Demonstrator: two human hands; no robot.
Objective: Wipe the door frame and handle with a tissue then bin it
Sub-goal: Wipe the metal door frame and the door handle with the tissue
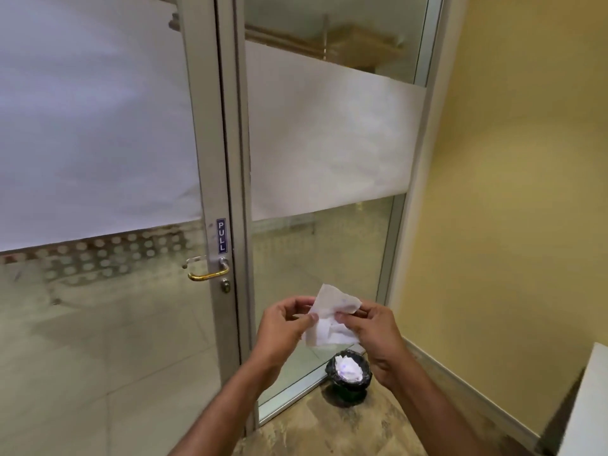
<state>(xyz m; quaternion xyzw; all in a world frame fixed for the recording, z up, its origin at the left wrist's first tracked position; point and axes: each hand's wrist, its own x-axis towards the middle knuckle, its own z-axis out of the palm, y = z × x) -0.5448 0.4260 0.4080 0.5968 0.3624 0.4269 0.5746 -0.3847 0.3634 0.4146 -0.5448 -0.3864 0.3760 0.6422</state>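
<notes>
Standing square to the glass door, you had its grey door frame running upright through the middle of view, long axis top to bottom. Off to the right sat the yellow wall. Down on the floor, the black bin waited just below your hands, already holding crumpled white paper. The brass handle lay up and to the left, crosswise to the frame, with the PULL sticker just above it and the keyhole beneath. Your left hand was nearer to it than your right hand. Both were pinched closed on the tissue, thumb and fingertips gripping opposite edges, spreading it out between them. So the reach, I'd judge, went up and leftward. Whether the tissue was clean or used was hard to say, and the bin's lower body was lost in shadow.
</notes>
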